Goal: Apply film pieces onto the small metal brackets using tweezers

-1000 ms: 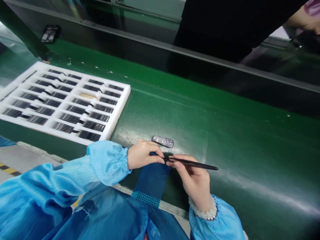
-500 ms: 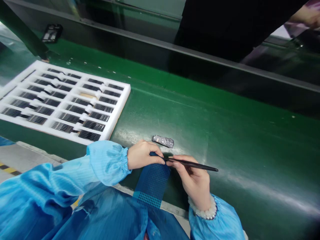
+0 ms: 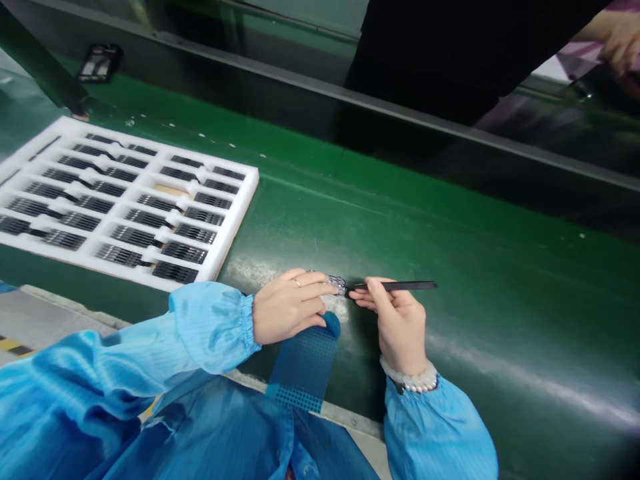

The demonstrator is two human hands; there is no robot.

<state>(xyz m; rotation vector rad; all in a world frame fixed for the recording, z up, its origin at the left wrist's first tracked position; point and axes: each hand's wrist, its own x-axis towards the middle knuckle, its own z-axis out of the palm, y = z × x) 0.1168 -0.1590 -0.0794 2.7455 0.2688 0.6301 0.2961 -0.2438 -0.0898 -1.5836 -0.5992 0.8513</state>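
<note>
A small dark circuit board (image 3: pixel 337 285) lies on the green bench, its left part hidden under the fingers of my left hand (image 3: pixel 290 307). That hand rests palm down with its fingers stretched out over the board. My right hand (image 3: pixel 400 320) is closed on black tweezers (image 3: pixel 410 285), whose tip is at the board's right end. Below my left hand lies a blue perforated sheet (image 3: pixel 305 363); its curled top edge is by my left fingertips.
A white foam tray (image 3: pixel 234 220) with several dark parts in its slots sits at the left on the green bench (image 3: pixel 475 280). A black object (image 3: pixel 100 63) is at the back left. Another person's hand (image 3: pixel 620 37) shows at the top right.
Both hands have moved up from the blue sheet to the circuit board. My left hand has let go of the sheet's edge and now covers part of the board; the tweezers point to it.
</note>
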